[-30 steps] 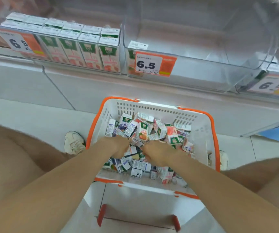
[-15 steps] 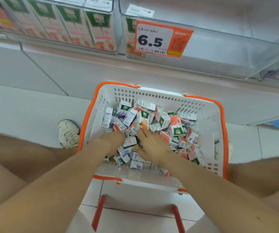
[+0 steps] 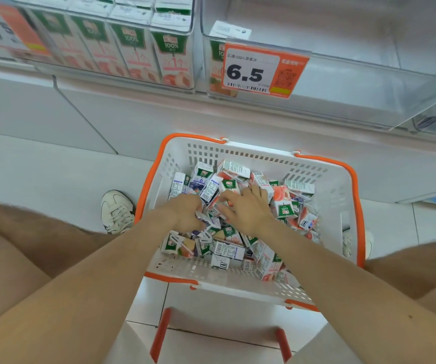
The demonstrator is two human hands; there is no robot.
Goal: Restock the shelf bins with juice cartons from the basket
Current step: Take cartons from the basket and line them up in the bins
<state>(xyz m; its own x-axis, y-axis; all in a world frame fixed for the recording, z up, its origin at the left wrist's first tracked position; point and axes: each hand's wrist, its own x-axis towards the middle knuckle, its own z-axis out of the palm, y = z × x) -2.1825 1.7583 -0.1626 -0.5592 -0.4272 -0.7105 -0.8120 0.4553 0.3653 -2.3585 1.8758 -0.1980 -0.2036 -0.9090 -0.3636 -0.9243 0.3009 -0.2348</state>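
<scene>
Reaching into the white plastic basket (image 3: 237, 151) with an orange rim, the left hand (image 3: 185, 214) is gripping a small purple and white juice carton (image 3: 204, 218). The right hand (image 3: 248, 211) is resting, fingers spread, on the heap of cartons (image 3: 285, 203) in the basket.

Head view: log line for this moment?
phase: picking | left hand: curled among cartons, grip unclear | right hand: spread on cartons | middle bin: nearly empty

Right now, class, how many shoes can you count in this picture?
2: the left shoe on the floor beside the basket's left side; the right shoe at its right side, mostly hidden behind the basket wall.
</scene>
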